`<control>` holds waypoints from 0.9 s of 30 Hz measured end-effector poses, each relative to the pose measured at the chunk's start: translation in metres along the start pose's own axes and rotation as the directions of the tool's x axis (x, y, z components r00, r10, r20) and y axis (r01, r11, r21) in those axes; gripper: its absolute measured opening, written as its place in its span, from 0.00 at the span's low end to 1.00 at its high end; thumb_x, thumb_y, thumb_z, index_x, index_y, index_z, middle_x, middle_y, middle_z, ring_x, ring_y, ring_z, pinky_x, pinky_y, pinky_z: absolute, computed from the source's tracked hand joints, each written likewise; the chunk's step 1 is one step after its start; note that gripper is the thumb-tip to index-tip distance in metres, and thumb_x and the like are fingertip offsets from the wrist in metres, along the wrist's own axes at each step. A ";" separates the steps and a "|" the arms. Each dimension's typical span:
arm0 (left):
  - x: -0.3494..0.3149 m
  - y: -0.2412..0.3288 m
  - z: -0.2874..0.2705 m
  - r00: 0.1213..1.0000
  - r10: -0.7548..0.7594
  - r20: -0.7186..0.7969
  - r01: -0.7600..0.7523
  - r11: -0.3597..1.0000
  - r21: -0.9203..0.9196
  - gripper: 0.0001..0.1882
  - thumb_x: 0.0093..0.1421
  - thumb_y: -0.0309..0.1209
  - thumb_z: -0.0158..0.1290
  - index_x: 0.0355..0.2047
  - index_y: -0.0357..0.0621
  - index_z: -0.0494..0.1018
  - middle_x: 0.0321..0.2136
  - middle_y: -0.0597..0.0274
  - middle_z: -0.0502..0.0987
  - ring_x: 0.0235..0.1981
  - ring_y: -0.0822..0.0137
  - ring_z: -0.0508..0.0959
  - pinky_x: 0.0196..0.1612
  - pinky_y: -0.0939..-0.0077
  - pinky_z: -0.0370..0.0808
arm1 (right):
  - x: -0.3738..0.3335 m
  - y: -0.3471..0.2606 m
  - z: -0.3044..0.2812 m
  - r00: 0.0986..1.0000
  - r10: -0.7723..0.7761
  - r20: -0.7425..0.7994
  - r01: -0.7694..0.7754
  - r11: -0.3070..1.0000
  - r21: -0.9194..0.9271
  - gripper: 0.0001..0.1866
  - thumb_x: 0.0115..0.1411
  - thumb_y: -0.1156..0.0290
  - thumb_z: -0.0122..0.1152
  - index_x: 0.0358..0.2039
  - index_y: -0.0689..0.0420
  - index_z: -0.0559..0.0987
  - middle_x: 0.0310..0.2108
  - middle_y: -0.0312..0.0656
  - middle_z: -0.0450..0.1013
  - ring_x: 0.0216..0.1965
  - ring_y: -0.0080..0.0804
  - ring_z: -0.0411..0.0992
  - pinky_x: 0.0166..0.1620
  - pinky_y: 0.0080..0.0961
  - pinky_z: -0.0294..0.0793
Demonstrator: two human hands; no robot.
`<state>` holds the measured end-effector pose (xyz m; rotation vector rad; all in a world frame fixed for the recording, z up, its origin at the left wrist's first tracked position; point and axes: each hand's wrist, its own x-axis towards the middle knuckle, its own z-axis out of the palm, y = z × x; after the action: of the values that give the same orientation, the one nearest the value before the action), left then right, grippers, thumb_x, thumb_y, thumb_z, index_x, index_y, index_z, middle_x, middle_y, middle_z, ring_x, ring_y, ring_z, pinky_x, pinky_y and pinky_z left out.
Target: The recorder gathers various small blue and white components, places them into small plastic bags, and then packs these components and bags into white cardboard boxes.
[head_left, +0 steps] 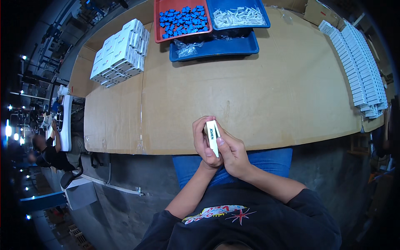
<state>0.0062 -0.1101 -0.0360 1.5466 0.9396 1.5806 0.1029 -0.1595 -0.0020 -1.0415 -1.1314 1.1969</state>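
Both my hands are wrapped round a small white box point(212, 134) with dark print on its narrow side. It is held upright over the table's near edge. My left hand point(201, 137) grips it from the left, thumb near its lower end. My right hand point(234, 155) presses on its right side with the thumb, beside a dark narrow gap along that edge. The far side of the box is hidden by my fingers.
A cardboard-covered table point(250, 96) lies ahead. At the back stand a red tray point(156, 25) of small blue pieces, a blue tray point(239, 27) of white pieces and another blue tray point(225, 52) with clear plastic. White boxes stand in stacks at left point(121, 52) and right point(354, 66). A person point(54, 154) sits far left.
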 end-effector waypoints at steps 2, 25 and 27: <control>-0.001 0.000 -0.001 1.000 -0.005 -0.008 0.005 1.000 0.002 0.52 0.64 0.72 0.35 0.59 0.28 0.66 0.53 0.45 0.71 0.55 0.55 0.73 0.61 0.59 0.70 | -0.002 0.001 0.000 1.000 0.008 0.002 -0.008 1.000 0.006 0.28 0.78 0.68 0.48 0.71 0.72 0.63 0.69 0.62 0.65 0.68 0.42 0.68 0.67 0.32 0.68; 0.012 0.019 0.003 0.871 -0.456 0.185 0.491 0.792 -0.362 0.49 0.72 0.69 0.35 0.79 0.44 0.45 0.69 0.47 0.62 0.68 0.54 0.68 0.70 0.60 0.65 | 0.023 -0.007 -0.050 0.979 -0.095 0.178 0.156 0.915 -0.371 0.41 0.65 0.58 0.66 0.75 0.56 0.64 0.76 0.58 0.47 0.74 0.54 0.53 0.72 0.45 0.59; 0.013 0.023 0.001 0.788 -0.546 0.283 0.615 0.707 -0.348 0.47 0.74 0.67 0.33 0.78 0.44 0.46 0.68 0.48 0.64 0.67 0.56 0.69 0.70 0.61 0.65 | 0.025 -0.010 -0.055 0.951 -0.229 0.207 0.304 0.815 -0.494 0.45 0.58 0.52 0.73 0.73 0.53 0.67 0.78 0.61 0.45 0.76 0.62 0.52 0.73 0.55 0.58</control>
<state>0.0071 -0.1089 -0.0097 0.9149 0.8149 1.0798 0.1593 -0.1360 0.0022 -1.1594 -1.7152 0.7530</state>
